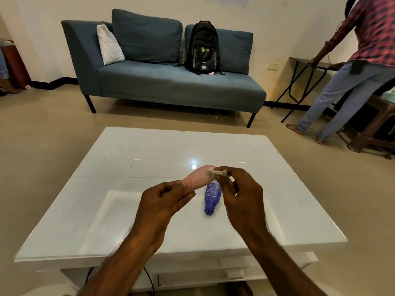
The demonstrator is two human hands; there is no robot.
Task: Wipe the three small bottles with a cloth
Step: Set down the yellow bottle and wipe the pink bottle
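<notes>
Filling the lower half of the view, the white glossy counter (128,167) gives a bare, bright surface for the job. Above it the left hand (159,201) grips the lower end of a pink bottle (197,178), fingers (183,194) clenched round it, lifting it clear of the counter and tilting its far end toward the other hand, likely so the whole body can be reached. The right hand (241,195) pinches a small crumpled cloth (218,172) between thumb and fingertips and presses it against the pink bottle's far end, which suggests wiping is under way. A blue bottle (211,196) lies on its side on the counter, just under and between the two hands, its cap toward the person, probably parked within easy reach. A third bottle is not visible; it may sit behind the hands or outside the view. The pink bottle's cap is hidden in the left fist, and the blue label is too small to read.
</notes>
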